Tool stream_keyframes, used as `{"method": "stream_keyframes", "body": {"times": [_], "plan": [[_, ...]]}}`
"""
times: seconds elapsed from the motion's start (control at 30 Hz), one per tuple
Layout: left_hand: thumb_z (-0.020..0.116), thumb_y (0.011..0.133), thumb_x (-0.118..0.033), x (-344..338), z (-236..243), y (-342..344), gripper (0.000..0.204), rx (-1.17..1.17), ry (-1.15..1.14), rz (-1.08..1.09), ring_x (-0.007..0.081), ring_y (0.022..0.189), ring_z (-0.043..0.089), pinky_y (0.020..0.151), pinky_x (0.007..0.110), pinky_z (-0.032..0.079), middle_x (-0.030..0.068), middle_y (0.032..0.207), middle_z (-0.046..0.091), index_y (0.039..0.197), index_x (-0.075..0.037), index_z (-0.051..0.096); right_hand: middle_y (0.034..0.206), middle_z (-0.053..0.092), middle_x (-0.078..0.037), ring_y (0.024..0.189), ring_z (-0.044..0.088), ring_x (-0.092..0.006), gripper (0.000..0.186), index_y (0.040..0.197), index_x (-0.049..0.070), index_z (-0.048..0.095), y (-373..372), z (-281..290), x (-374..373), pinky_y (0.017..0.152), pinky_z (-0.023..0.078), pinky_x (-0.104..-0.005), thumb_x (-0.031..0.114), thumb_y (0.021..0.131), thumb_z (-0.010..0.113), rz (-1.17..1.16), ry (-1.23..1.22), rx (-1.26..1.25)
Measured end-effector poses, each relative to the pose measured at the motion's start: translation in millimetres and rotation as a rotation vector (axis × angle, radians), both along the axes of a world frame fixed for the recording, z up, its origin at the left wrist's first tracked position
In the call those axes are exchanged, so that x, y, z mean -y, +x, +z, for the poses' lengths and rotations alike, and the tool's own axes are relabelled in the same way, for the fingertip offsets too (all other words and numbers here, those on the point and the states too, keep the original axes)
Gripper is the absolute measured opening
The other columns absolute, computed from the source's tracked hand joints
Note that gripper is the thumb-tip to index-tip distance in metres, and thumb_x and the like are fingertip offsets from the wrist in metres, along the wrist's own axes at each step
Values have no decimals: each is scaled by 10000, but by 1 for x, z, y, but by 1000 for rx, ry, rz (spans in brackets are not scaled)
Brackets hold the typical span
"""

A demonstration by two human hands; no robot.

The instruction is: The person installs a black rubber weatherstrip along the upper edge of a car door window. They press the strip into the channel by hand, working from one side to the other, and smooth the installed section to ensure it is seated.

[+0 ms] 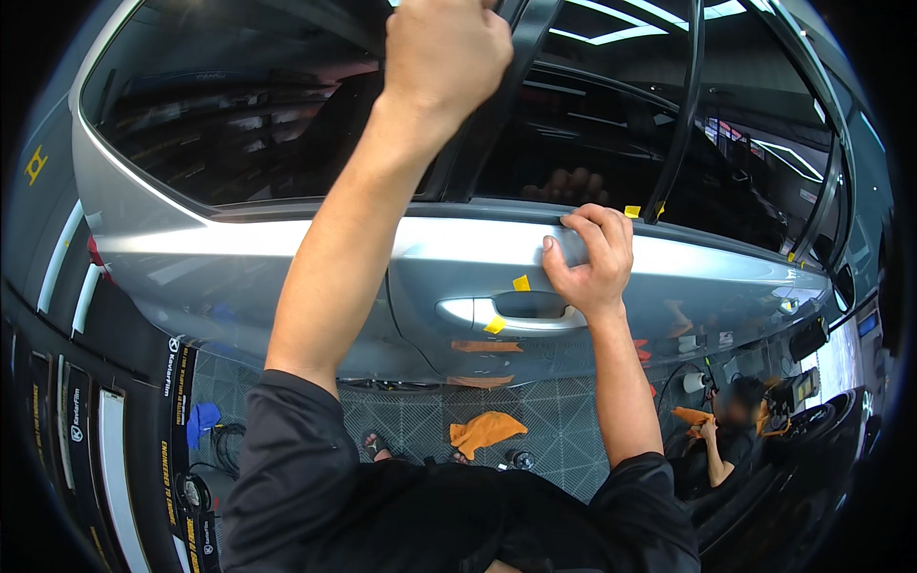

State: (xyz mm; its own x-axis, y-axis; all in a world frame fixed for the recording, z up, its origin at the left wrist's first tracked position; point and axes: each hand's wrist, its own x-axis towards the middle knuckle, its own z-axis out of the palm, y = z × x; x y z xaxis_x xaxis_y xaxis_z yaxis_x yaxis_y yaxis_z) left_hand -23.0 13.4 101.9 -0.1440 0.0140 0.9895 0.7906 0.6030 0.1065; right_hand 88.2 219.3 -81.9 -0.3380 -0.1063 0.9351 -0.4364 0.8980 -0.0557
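A silver car side (pixel 468 248) fills the middle, with dark window glass (pixel 239 115) and black pillars above. My left hand (pixel 447 53) is raised over the upper window area at the top edge, closed; whatever it holds is hidden. My right hand (pixel 592 253) rests on the door just below the window trim, thumb apart and fingers bent toward the trim. Beneath it is the silver door handle (pixel 461 311). Small yellow tape pieces mark the door (pixel 521 283), the handle and the trim near my right hand.
An orange cloth (pixel 485 433) lies on the grey tiled floor (pixel 564 430), near my feet. A blue cloth (pixel 201 420) and hoses are at lower left beside dark banded fixtures. At lower right, another person (pixel 712 458) holds orange cloth near a dark glossy vehicle (pixel 812 487).
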Motion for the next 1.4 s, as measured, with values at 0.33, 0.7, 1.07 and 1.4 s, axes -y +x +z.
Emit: {"method": "stream_keyframes", "body": {"times": [0.33, 0.7, 1.07, 1.4], "plan": [[659, 862, -49, 5, 2, -1, 152, 117, 20, -40, 407, 869, 746, 840, 466, 598, 259, 885, 747, 915, 49, 762, 1016, 722, -130, 988, 663, -283, 305, 946, 14, 790, 0, 0, -1, 787, 573, -404, 246, 750, 820, 3, 12, -12], [649, 877, -36, 2, -1, 0, 140, 42, -11, 19, 425, 864, 738, 816, 479, 594, 266, 877, 739, 899, 47, 760, 1013, 726, -132, 992, 667, -281, 311, 942, 15, 792, 0, -2, -1, 784, 577, -404, 255, 746, 820, 2, 12, -1], [648, 885, -28, 4, -8, 5, 143, 5, 7, -21, 429, 877, 729, 837, 489, 582, 269, 893, 736, 940, 46, 758, 1013, 727, -130, 988, 671, -278, 305, 942, 21, 794, 0, -1, 0, 790, 581, -402, 249, 741, 823, 3, 4, 1], [647, 890, -25, 6, -11, 8, 124, 26, -7, 1, 428, 878, 722, 812, 496, 582, 268, 890, 726, 908, 38, 752, 997, 727, -129, 977, 672, -276, 302, 935, 19, 794, 0, 0, -1, 784, 580, -406, 253, 744, 816, 17, 15, -6]]}}
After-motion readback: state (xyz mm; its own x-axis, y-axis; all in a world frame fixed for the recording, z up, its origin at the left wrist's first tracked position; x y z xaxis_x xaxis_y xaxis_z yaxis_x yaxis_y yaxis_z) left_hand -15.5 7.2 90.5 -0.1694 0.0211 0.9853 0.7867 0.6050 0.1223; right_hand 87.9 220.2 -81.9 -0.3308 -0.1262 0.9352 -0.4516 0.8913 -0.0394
